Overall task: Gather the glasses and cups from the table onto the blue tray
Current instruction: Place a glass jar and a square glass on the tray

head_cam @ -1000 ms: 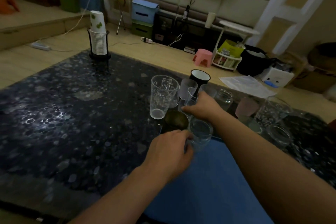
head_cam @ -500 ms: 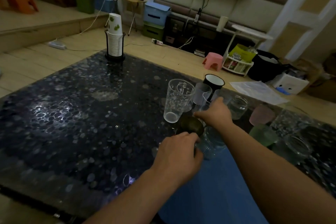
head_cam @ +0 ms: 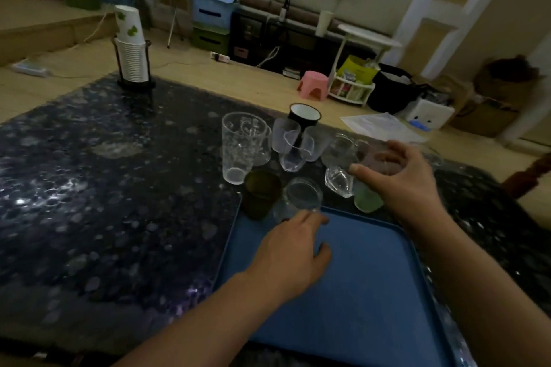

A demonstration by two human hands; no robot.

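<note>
The left hand (head_cam: 293, 250) is resting over the far left part of the flat blue plastic tray (head_cam: 351, 292), fingers loosely spread and gripping nothing; a second ago it was closed around the short clear glass (head_cam: 302, 197), which is now standing at the tray's far edge beside the dark brown tumbler (head_cam: 262, 192). The right hand (head_cam: 399, 179) is reaching out from that spot toward the frosted pink cup (head_cam: 378, 159), half open around it, though whether it is touching is unclear. The remaining glasses are clustering just beyond the tray's far edge on the dark speckled tabletop (head_cam: 104, 202), so most of the gathering is likely remaining.
</note>
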